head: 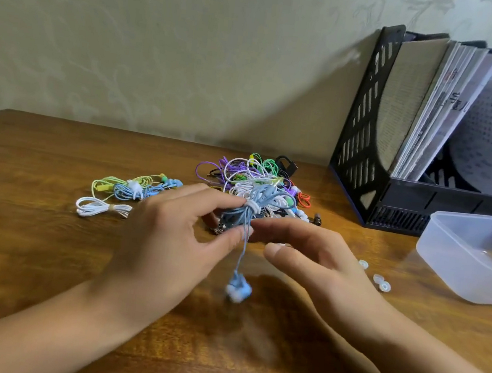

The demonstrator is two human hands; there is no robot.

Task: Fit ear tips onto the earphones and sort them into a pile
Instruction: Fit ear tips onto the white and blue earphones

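Left hand: the left hand (pixel 167 238) is up over the wooden table (pixel 29 252), thumb and forefinger pinching the blue earphone bundle (pixel 243 214) at its middle; the other fingers fan out loosely toward the far side.
Right hand: the right hand (pixel 316 257) sits just right of the bundle, fingers straight and slack, gripping nothing (the fingertips point left at the cord; whether they touch it I cannot tell).
Bundle: coiled and tied with a white band; its long axis runs up and away from the pinch, loops on the far side, two cords dropping straight down.
Earbuds: the blue earbuds (pixel 238 289) hang below the left thumb, between both hands, blurred; they point down at the table.
Unsorted heap: the tangle of coloured earphones (pixel 258 175) lies just beyond both hands.
Sorted pile: three tied sets (pixel 126 193) lie beyond and left of the left hand; one white, one blue, one yellow-green.
Ear tips: clear ear tips (pixel 380 280) lie loose right of the right hand, beside the plastic tub (pixel 475 254).
File rack: the black file rack (pixel 399 137) stands far right, against the wall.
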